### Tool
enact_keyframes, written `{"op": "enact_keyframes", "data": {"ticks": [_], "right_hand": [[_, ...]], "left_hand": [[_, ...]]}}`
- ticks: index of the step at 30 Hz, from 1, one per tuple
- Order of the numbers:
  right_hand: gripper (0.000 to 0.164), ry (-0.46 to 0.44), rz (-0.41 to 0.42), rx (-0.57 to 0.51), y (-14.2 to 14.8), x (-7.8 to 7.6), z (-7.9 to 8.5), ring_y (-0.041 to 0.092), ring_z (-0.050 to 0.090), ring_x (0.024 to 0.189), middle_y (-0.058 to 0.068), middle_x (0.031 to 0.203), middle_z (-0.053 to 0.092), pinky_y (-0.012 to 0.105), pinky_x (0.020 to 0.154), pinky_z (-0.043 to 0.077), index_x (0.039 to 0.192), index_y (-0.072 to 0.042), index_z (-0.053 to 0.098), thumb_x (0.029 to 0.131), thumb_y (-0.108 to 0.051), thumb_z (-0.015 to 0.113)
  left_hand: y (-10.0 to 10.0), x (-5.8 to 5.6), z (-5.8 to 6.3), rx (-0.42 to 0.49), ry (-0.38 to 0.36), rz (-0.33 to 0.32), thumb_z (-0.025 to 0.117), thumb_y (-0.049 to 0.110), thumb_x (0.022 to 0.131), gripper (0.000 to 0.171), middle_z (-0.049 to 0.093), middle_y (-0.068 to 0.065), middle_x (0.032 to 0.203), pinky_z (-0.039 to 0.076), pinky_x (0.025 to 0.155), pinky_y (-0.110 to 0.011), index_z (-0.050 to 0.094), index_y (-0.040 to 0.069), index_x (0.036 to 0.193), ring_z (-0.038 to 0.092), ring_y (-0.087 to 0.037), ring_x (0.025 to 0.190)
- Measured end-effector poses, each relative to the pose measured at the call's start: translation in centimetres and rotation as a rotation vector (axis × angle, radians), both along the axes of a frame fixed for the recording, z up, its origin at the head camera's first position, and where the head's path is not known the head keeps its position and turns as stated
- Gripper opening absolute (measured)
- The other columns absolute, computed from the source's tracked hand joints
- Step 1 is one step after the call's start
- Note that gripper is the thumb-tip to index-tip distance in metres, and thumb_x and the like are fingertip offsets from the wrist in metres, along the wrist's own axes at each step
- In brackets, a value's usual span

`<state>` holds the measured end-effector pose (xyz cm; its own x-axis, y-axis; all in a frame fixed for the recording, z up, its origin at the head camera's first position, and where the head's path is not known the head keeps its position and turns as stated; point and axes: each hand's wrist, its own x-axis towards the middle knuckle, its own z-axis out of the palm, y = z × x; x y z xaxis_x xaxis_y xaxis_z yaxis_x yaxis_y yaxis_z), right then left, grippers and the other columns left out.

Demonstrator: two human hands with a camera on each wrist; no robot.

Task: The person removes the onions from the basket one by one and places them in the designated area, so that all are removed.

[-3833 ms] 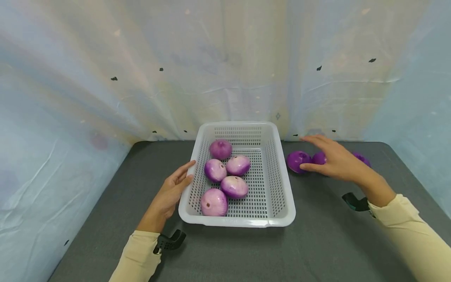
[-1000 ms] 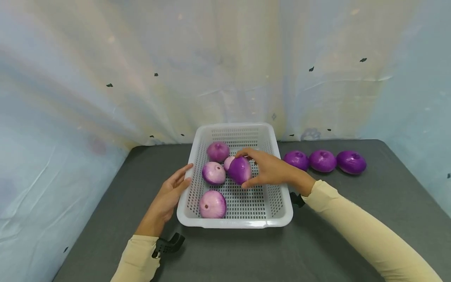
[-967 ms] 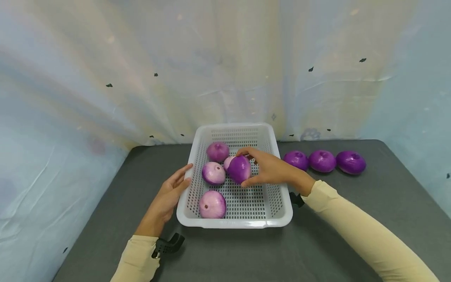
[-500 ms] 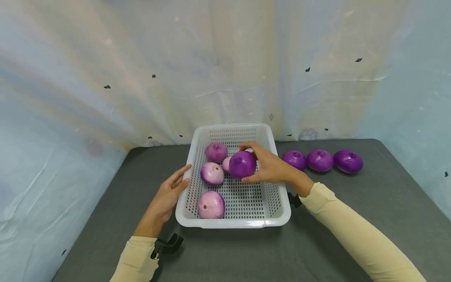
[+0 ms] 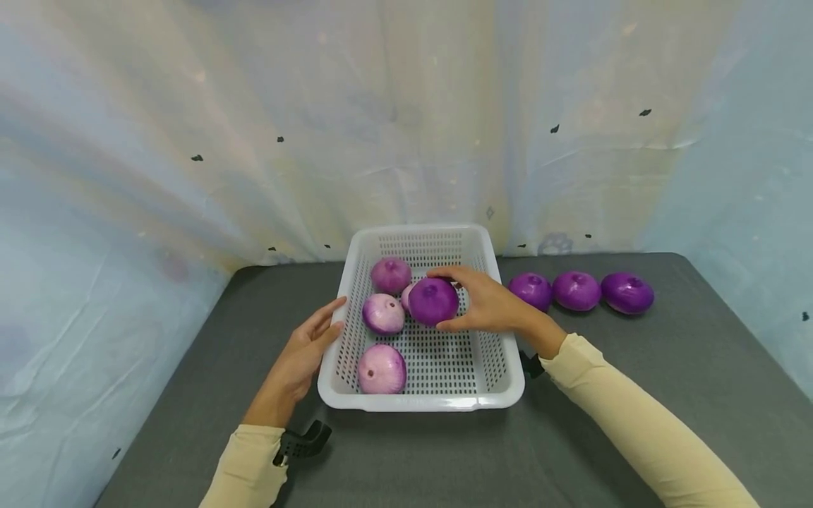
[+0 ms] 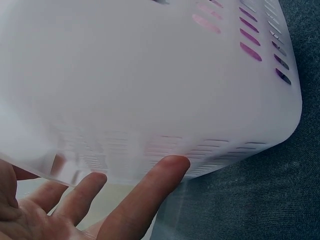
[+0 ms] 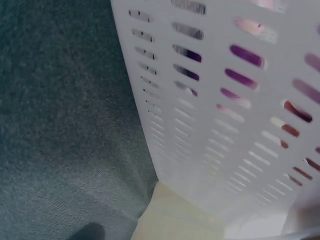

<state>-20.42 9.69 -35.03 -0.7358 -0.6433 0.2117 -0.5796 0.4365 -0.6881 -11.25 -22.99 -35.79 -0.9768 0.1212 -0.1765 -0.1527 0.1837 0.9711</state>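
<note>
My right hand [image 5: 485, 300] grips a glossy purple onion [image 5: 434, 302] between thumb and fingers, inside the white slotted basket [image 5: 438, 403]. Its stem end faces up toward the head camera. Partly hidden behind it is a paler onion [image 5: 405, 296]. Along the basket's left side lie a purple onion [image 5: 391, 274], a pale one [image 5: 383, 314] and a larger pale pink one [image 5: 382, 369]. My left hand [image 5: 305, 349] touches the basket's left rim; in the left wrist view its fingers [image 6: 172, 167] lie extended against the outer wall. Only the basket's slotted wall shows in the right wrist view, the hand being hidden.
To the right of the basket, three dark purple onions stand in a row: one near the rim [image 5: 531, 291], a middle one [image 5: 576, 291] and an outer one [image 5: 627, 293]. A dark grey cloth [image 5: 406, 458] covers the table. Behind hangs a pale patterned curtain [image 5: 413, 127].
My right hand came from the onions on the right into the basket and took up a pale-sided onion there. Since then that onion has turned, its stem end now up. The left hand stays put.
</note>
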Motion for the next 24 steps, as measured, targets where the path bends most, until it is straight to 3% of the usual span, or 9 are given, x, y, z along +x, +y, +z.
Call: {"op": "enact_keyframes", "data": {"ticks": [6, 12, 19, 24], "right_hand": [[0.086, -0.013, -0.008, -0.03, 0.1, 0.1, -0.3, 0.018, 0.057, 0.118, -0.002, 0.132, 0.056, 0.045, 0.098, 0.051, 0.141, -0.021, 0.045, 0.07, -0.035, 0.09], [0.089, 0.016, -0.005, -0.018, -0.1, 0.0, -0.4, 0.016, 0.055, 0.122, -0.004, 0.139, 0.052, 0.044, 0.1, 0.049, 0.148, -0.021, 0.042, 0.074, -0.042, 0.087], [0.085, 0.018, -0.031, -0.023, 0.6, 0.5, 0.6, 0.018, 0.056, 0.121, -0.003, 0.139, 0.054, 0.048, 0.098, 0.05, 0.147, -0.022, 0.046, 0.075, -0.045, 0.085], [0.086, 0.016, -0.089, -0.03, 3.1, 1.0, 1.5, 0.021, 0.055, 0.122, -0.001, 0.139, 0.055, 0.053, 0.098, 0.05, 0.148, -0.025, 0.045, 0.075, -0.043, 0.086]], "left_hand": [[0.0, -0.1, -0.1, -0.007, 0.004, -0.002, 0.051, 0.031, 0.105, 0.055, 0.035, -0.005, 0.161, 0.052, 0.091, -0.035, 0.031, 0.028, 0.157, 0.053, -0.028, 0.13], [-0.2, 0.0, -0.3, -0.015, 0.003, 0.01, 0.05, 0.031, 0.105, 0.054, 0.036, -0.005, 0.161, 0.051, 0.09, -0.033, 0.032, 0.029, 0.156, 0.055, -0.025, 0.126], [-0.2, -0.1, -0.5, -0.007, -0.003, 0.007, 0.051, 0.031, 0.105, 0.054, 0.038, -0.003, 0.16, 0.051, 0.091, -0.034, 0.033, 0.031, 0.156, 0.055, -0.025, 0.127], [-0.2, 0.1, -0.6, -0.01, -0.012, 0.01, 0.051, 0.031, 0.105, 0.054, 0.037, -0.003, 0.16, 0.051, 0.093, -0.035, 0.032, 0.031, 0.156, 0.053, -0.027, 0.129]]}}
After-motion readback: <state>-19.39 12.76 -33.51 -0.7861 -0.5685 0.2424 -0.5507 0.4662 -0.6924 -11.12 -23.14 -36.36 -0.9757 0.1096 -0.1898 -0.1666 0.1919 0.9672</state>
